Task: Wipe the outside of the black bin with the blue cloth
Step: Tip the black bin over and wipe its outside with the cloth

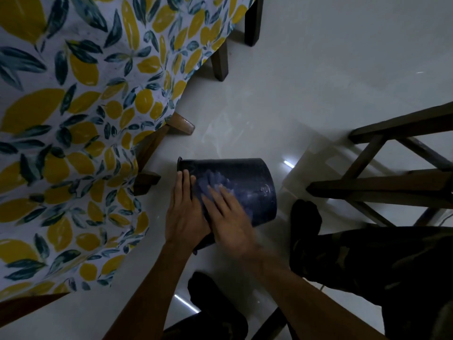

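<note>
Black bin [247, 185] lies on its side on the pale floor [306, 94], rim toward the lemon-print tablecloth [73, 119], between it and a dark wooden chair frame [392, 182]. Left hand [182, 212] lies flat near the rim, fingers extended, not gripping. Right hand [228, 217], blurred, presses the blue cloth [215, 182] onto the bin's upper side, fingers spread flat over it.

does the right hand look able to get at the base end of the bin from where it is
Probably yes. The right hand lies on the cloth on the bin, and the wall toward the base is bare.
</note>
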Motion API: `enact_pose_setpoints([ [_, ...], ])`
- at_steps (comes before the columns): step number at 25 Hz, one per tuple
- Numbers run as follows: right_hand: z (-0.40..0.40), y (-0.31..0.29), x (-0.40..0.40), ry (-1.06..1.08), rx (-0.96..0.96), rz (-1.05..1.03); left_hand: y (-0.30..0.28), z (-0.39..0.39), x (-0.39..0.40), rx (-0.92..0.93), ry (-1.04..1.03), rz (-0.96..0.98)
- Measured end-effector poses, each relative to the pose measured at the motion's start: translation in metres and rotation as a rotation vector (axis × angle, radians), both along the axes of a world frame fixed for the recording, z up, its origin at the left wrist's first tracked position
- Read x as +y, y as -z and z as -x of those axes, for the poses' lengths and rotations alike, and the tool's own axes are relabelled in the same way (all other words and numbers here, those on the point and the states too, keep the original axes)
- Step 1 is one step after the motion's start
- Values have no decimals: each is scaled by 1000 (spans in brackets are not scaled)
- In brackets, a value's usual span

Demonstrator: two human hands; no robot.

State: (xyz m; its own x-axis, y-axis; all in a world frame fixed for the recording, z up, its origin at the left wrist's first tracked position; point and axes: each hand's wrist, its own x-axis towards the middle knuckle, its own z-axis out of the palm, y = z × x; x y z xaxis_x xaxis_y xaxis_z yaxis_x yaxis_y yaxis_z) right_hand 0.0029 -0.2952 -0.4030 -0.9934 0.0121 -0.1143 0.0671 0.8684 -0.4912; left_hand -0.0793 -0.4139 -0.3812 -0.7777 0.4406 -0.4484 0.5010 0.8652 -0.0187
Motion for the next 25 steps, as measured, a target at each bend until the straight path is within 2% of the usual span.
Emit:
enact_pose_setpoints([
  [1, 7, 8, -4, -71, 0, -37, 4, -2, -2, 25, 21, -16],
  [3, 18, 20, 5, -79, -65, -26, 5, 0, -3, 28, 1, -52],
  [9, 30, 39, 72, 303, -135, -61, -8, 2, 3, -40, -111, -56],
  [14, 8, 34, 74, 370, -147, -125, -7, -9, 7, -23, -80, -32],
  [16, 26, 28, 52, 268, -115, -51, -5, -11, 5, -9, -63, -11],
  [19, 67, 32, 19, -90, -16, 87, 0, -17, 0, -13, -61, -25],
  [21, 83, 42, 18, -266, 3, 76, -1, -18, -1, -35, -116, -42],
  [23, 86, 55, 46, -201, -28, 86, -5, -17, 2, -46, -137, -33],
  [25, 77, 71, 85, 53, -124, 65, -10, -18, 4, -28, -151, -39],
])
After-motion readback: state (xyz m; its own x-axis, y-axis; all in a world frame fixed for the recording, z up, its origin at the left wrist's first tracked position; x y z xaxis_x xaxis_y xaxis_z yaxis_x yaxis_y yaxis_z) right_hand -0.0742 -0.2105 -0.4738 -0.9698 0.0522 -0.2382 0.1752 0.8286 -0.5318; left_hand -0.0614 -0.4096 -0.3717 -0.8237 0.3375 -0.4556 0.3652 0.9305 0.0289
